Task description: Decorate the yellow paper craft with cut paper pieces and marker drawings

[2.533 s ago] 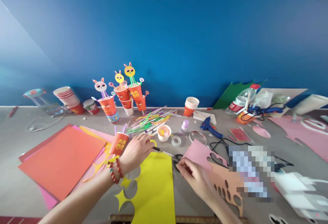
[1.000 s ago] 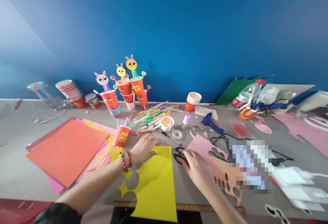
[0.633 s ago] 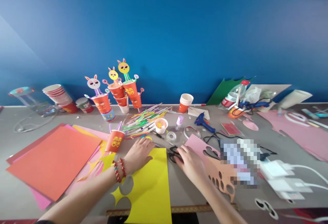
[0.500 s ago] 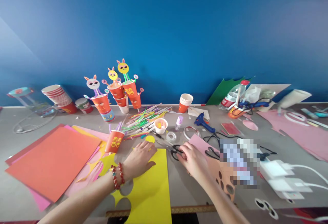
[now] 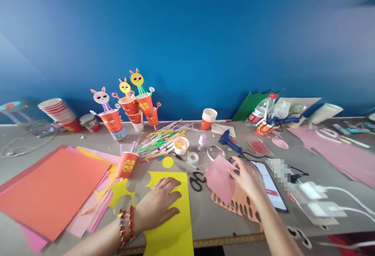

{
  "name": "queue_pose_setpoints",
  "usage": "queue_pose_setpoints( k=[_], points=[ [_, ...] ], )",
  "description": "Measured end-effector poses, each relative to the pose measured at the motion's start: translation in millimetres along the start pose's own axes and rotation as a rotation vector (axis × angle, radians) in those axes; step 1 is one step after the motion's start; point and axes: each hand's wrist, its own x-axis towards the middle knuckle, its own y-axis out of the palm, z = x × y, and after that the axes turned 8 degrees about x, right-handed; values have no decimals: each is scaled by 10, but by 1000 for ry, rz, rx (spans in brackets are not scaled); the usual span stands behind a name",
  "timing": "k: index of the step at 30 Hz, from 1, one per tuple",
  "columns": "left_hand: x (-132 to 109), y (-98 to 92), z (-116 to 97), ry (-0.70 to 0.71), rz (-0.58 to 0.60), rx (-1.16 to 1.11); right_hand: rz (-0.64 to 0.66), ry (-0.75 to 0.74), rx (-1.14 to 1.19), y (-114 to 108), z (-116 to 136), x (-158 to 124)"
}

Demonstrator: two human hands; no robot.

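My left hand (image 5: 159,203) lies palm down on a yellow paper sheet (image 5: 175,228), its fingers spread and holding nothing. The sheet has rounded cut-outs along its left side. My right hand (image 5: 247,176) is closed around dark handles that look like black-handled scissors, largely hidden by the fingers. Just left of it is a piece of pink paper (image 5: 219,178) over orange paper (image 5: 244,205) full of small holes. Another pair of black-handled scissors (image 5: 197,181) lies between my hands, blades pointing up and left. A yellow paper circle (image 5: 168,162) rests beyond the yellow sheet.
Coloured sheets (image 5: 55,189) cover the left side, near a tipped red paper cup (image 5: 127,165). Rabbit-topped cups (image 5: 111,121) stand behind, beside scattered coloured sticks (image 5: 158,139). A blue glue gun (image 5: 230,141), a tablet-like screen (image 5: 271,187) and white chargers (image 5: 325,201) with cables are on the right.
My right hand has left the middle scissors and moved right, to where the second pair's handles lay. The pink and orange papers have shifted. My left hand stays on the yellow sheet.
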Motion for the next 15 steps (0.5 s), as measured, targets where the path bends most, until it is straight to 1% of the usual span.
queue_pose_setpoints(
  k=[4, 7, 12, 15],
  points=[
    [-8, 21, 20, -4, -51, -41, 6, 21, 239, 45, -44, 4],
    [-19, 44, 37, -12, -87, -61, 29, 43, 357, 51, -32, 27],
    [-49, 79, 53, -8, -123, -94, 77, 60, 399, 15, -17, 55],
    [-58, 100, 57, -13, -139, -130, 127, 74, 425, -55, 23, 61]
  ],
)
